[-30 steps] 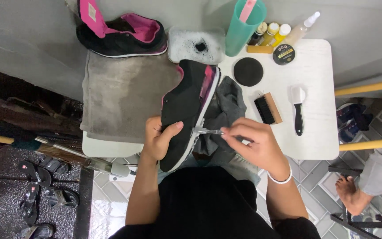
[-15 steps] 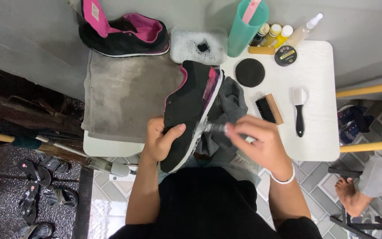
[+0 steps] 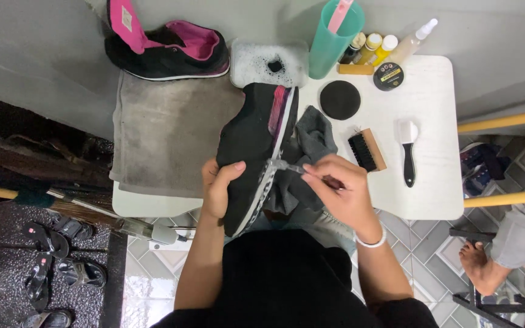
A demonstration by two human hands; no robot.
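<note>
My left hand [image 3: 219, 185] grips a black shoe with pink lining [image 3: 250, 146], tilted on its side so its pale sole edge faces my right hand. My right hand [image 3: 338, 191] is shut on a small clear-handled brush [image 3: 284, 166], whose head touches the sole edge. A dark grey cloth [image 3: 308, 152] lies under the shoe and my right hand. The second black and pink shoe [image 3: 168, 51] sits at the back left.
A grey towel [image 3: 165, 136] covers the left of the white table [image 3: 432, 121]. On or near the table are a foamy tub [image 3: 268, 64], teal cup [image 3: 332, 39], small bottles [image 3: 375, 45], round tin [image 3: 388, 76], black disc [image 3: 340, 99], and two brushes [image 3: 367, 149] [image 3: 408, 152]. Another person's foot [image 3: 478, 267] is at right.
The shoe has rolled further onto its side, hiding more of its pink opening. My right hand with the small brush has shifted a little along the sole edge.
</note>
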